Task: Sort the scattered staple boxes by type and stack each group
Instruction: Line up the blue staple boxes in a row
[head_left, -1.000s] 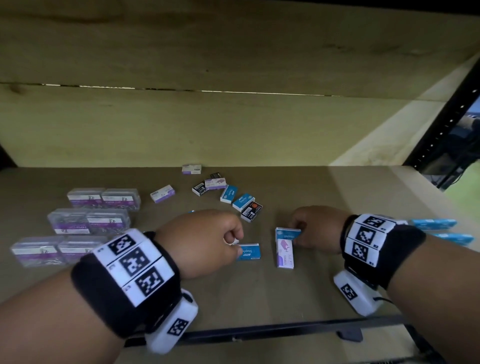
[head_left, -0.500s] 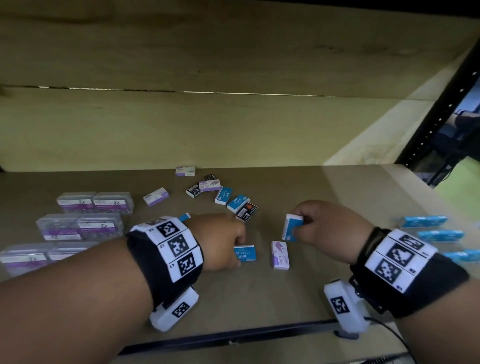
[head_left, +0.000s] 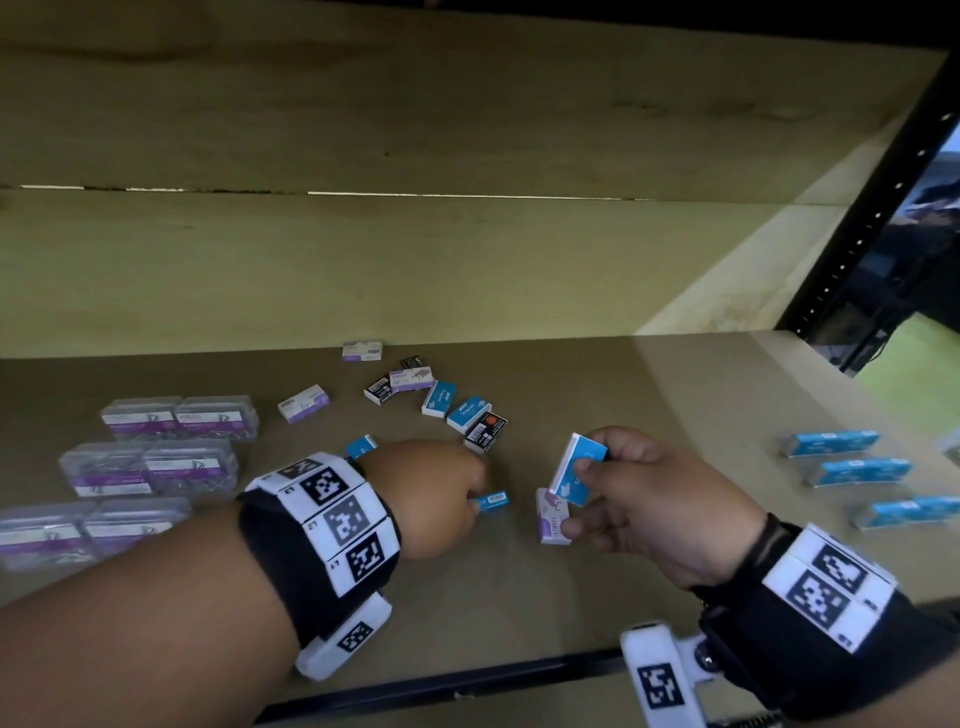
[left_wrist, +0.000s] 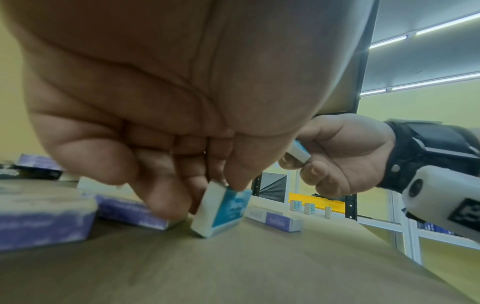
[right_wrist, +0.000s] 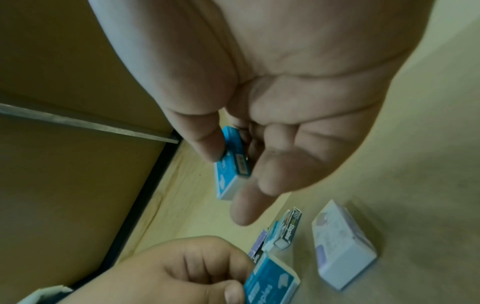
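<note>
My left hand (head_left: 475, 501) pinches a small blue staple box (head_left: 492, 501) between thumb and fingers. In the left wrist view that blue box (left_wrist: 223, 209) is tipped up on one edge on the shelf. My right hand (head_left: 587, 467) holds a second blue staple box (head_left: 574, 467) lifted off the shelf, thumb on one face; the right wrist view shows this box (right_wrist: 231, 164) too. A purple-and-white staple box (head_left: 553, 519) lies flat just below the right hand. Several more blue (head_left: 467, 413), black (head_left: 485, 431) and purple (head_left: 410, 378) boxes lie scattered behind my hands.
Clear plastic cases with purple labels (head_left: 176, 415) sit in rows at the left. Long blue packs (head_left: 857, 470) lie in a column at the right. A black rail (head_left: 441, 686) marks the shelf's front edge, and a black upright post (head_left: 857, 234) stands at the right.
My right hand has lifted its blue box off the shelf, away from the purple box, and turned it. My left hand has reached forward and now pinches the other blue box.
</note>
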